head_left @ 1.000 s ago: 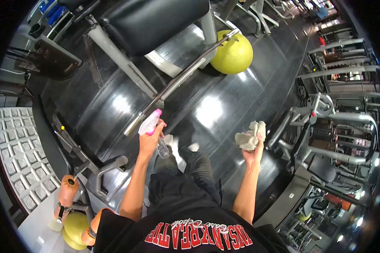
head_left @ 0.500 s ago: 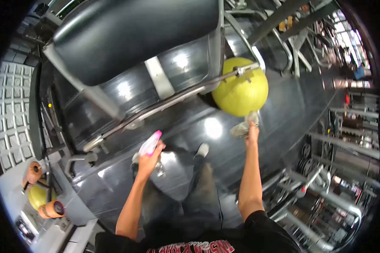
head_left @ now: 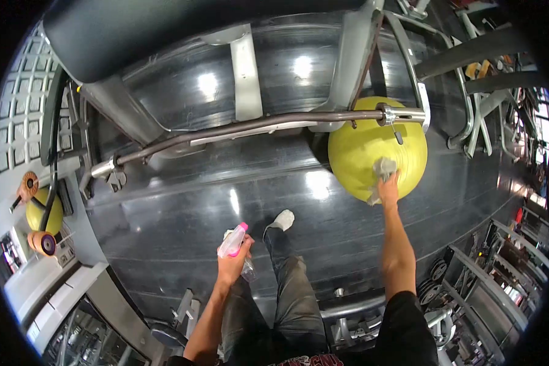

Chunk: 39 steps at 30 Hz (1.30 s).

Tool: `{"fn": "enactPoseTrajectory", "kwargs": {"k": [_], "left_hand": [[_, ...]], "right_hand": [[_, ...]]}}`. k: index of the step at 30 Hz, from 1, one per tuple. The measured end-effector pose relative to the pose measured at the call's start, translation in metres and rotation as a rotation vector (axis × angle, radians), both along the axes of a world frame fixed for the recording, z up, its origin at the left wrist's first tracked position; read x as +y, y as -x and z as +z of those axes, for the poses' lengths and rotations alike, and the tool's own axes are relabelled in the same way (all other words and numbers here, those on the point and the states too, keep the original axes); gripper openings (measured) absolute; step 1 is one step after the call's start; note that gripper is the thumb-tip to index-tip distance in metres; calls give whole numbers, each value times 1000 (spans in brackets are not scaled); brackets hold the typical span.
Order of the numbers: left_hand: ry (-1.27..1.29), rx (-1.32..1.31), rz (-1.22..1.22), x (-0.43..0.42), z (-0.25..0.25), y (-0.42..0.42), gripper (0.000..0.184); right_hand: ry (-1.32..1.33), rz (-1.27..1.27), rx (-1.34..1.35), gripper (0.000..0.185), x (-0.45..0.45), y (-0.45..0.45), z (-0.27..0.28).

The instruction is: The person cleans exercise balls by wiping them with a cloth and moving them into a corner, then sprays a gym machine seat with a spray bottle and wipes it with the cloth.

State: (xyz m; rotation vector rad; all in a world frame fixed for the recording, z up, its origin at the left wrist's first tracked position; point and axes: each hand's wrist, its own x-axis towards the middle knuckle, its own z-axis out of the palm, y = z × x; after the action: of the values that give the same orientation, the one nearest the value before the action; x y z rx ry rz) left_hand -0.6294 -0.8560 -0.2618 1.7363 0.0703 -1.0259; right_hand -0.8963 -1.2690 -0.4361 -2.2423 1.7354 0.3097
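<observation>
A clear spray bottle (head_left: 232, 243) with a pink and white head is gripped in my left hand (head_left: 230, 265), low in the middle of the view. My right hand (head_left: 388, 188) is closed on a crumpled pale cloth (head_left: 384, 166), in front of the large yellow-green ball (head_left: 360, 158); whether the cloth touches the ball I cannot tell. Just above the cloth, a curved metal bar (head_left: 244, 127) with a collar at its right end crosses over the ball.
A black padded bench (head_left: 183, 30) on grey legs stands beyond the bar. Weight machines and racks (head_left: 500, 274) line the right. Orange-ended rollers (head_left: 41, 243) and another ball (head_left: 49, 213) are at the left. My shoe (head_left: 283, 219) is on the dark floor.
The view has moved toward the bench, bar and ball, which look larger. My right hand with the cloth has come from the ball's lower edge to in front of it. The bottle stays in my left hand.
</observation>
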Motion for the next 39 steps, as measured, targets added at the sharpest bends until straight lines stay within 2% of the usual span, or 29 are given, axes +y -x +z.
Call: {"fn": "enactPoseTrajectory", "kwargs": {"k": [2, 3, 4, 5, 6, 8, 9, 10, 12, 14, 16, 18, 21, 23, 24, 25, 26, 27, 30, 31, 35, 36, 38, 39], "left_hand": [[-13, 2, 41, -1, 4, 7, 15], [-2, 40, 97, 3, 5, 13, 15], [9, 82, 129, 5, 3, 19, 15], [20, 62, 130, 7, -2, 25, 17], [22, 55, 141, 8, -6, 29, 17], [35, 70, 114, 14, -14, 38, 16], [45, 48, 127, 18, -22, 43, 24], [45, 46, 134, 21, -31, 48, 24], [79, 18, 131, 30, -47, 57, 24], [24, 80, 78, 40, -55, 59, 26], [12, 96, 78, 52, -70, 68, 28], [15, 107, 116, 67, -74, 76, 28], [-3, 44, 176, 101, -91, 87, 31], [-19, 37, 228, 123, -93, 91, 30], [-41, 29, 269, 134, -96, 92, 30], [-91, -40, 313, 145, -100, 93, 29], [-100, -40, 340, 157, -98, 93, 29], [-147, -48, 336, 165, -92, 92, 29], [-232, -23, 320, 184, -74, 96, 30], [-199, -32, 362, 191, -73, 103, 29], [-109, -36, 530, 213, -57, 142, 27], [-78, -53, 585, 217, -52, 150, 26], [-90, -73, 578, 228, -34, 165, 24], [-136, -104, 506, 232, -22, 172, 29]], "right_hand": [[38, 29, -49, 64, 51, 22, 0], [61, 361, -32, 74, 105, 66, -18], [-287, 201, 53, 76, 129, 41, 34], [-480, 228, 157, 76, 141, 29, 60], [-420, 216, 112, 72, 156, 26, 74], [-243, 131, -24, 76, 164, 28, 91], [-105, 95, -102, 76, 164, 26, 95], [33, 60, -179, 75, 161, 20, 95], [111, 72, -175, 72, 165, 21, 55], [-211, 102, -94, 67, 180, 12, 18], [-308, 145, -147, 69, 228, -27, 32], [-282, 177, -248, 75, 264, -63, 46], [-436, 233, -80, 73, 297, -116, 87], [-620, 571, 63, 70, 303, -144, 89], [-615, 600, 62, 70, 304, -158, 95], [-545, 450, -113, 66, 307, -170, 101], [-481, 293, -279, 62, 310, -178, 106], [-474, 238, -163, 65, 310, -188, 108], [-375, 439, -277, 62, 327, -141, -17], [-644, 436, -114, 64, 334, -154, 4], [-582, 489, 27, 71, 384, -168, 45], [-585, 494, 27, 71, 386, -163, 40], [-658, 533, -37, 68, 390, -151, 27], [-659, 543, -33, 68, 392, -143, 27]]}}
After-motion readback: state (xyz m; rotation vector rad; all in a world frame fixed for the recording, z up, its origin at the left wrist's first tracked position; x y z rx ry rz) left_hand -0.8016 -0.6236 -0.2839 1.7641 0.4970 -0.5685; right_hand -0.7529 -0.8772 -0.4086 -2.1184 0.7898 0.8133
